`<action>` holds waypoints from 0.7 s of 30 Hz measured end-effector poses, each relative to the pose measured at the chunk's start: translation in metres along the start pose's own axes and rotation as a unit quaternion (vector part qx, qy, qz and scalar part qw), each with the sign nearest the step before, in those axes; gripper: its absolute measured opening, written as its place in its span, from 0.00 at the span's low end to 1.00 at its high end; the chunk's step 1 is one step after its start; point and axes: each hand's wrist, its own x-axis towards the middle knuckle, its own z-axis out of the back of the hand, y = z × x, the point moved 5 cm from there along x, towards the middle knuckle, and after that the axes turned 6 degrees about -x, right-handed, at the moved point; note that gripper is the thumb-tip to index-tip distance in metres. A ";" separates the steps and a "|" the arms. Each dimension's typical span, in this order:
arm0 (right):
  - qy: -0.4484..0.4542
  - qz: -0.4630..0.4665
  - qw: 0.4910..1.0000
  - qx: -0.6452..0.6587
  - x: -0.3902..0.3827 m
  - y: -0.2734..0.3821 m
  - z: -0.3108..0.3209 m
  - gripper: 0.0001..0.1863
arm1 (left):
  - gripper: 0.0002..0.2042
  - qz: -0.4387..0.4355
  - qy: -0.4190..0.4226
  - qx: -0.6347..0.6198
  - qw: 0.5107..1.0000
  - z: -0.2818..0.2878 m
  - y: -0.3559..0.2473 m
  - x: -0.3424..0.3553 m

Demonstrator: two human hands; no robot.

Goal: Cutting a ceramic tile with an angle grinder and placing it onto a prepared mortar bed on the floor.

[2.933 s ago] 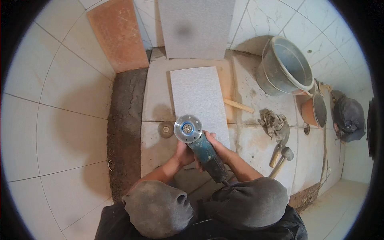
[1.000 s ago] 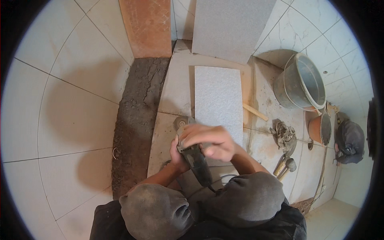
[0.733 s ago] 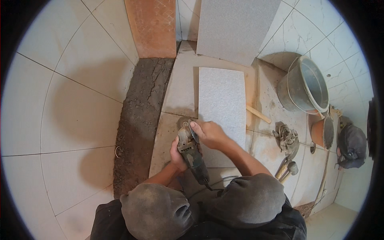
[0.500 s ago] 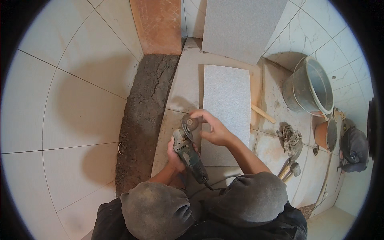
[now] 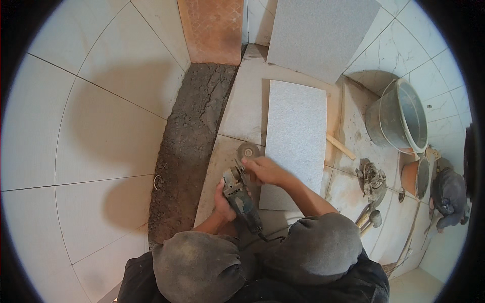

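Note:
My left hand is wrapped round the body of a dark green angle grinder, held head up between my knees. My right hand is at the grinder's head, fingers curled in against its metal guard; exactly what the fingertips pinch is partly hidden. Just beyond the guard a round grey disc shows, seemingly lying on the floor tile, though I cannot be sure it is apart from the grinder. To the right of the grinder lies a light grey rectangular tile, its near left part behind my right hand and forearm.
Dark mortar fills a strip along the left wall. Grey and brown slabs lean at the far end. On the right are a wooden handle, a bucket, a crumpled rag, a mallet and another person.
My right hand has come down from beside the disc to the grinder's guard, its fingers now drawn in. The view has shifted slightly. At the far right, the other person has moved.

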 end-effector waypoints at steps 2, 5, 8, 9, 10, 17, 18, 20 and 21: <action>0.147 -0.114 0.983 -0.002 0.000 -0.006 -0.017 0.21 | 0.33 -0.016 -0.008 0.011 1.000 0.003 -0.002 -0.001; 0.049 0.016 0.998 -0.023 0.000 -0.007 -0.021 0.20 | 0.33 -0.018 -0.002 -0.002 1.000 0.013 0.000 0.001; -0.076 0.210 0.969 0.107 -0.001 0.000 -0.020 0.16 | 0.33 -0.001 0.005 -0.021 1.000 0.016 0.004 0.000; -0.133 0.228 0.956 0.128 0.001 0.002 -0.018 0.15 | 0.32 0.002 -0.001 -0.016 1.000 0.016 0.004 0.000; -0.190 0.244 0.939 0.149 0.000 0.002 -0.013 0.15 | 0.32 0.003 0.000 -0.017 1.000 0.015 0.004 0.000; 0.085 -0.093 0.991 0.053 0.001 -0.010 -0.025 0.16 | 0.32 -0.005 -0.002 -0.006 1.000 0.012 -0.003 0.000; 0.049 -0.011 0.996 0.072 0.000 -0.005 -0.022 0.13 | 0.32 -0.005 0.003 -0.004 1.000 0.010 -0.003 -0.002; 0.014 0.071 0.993 0.090 -0.003 0.000 -0.021 0.11 | 0.32 -0.011 0.004 -0.006 1.000 0.008 -0.004 -0.004; -0.012 0.096 0.991 0.097 -0.006 0.003 -0.019 0.11 | 0.32 -0.012 0.007 -0.009 1.000 0.008 -0.002 -0.003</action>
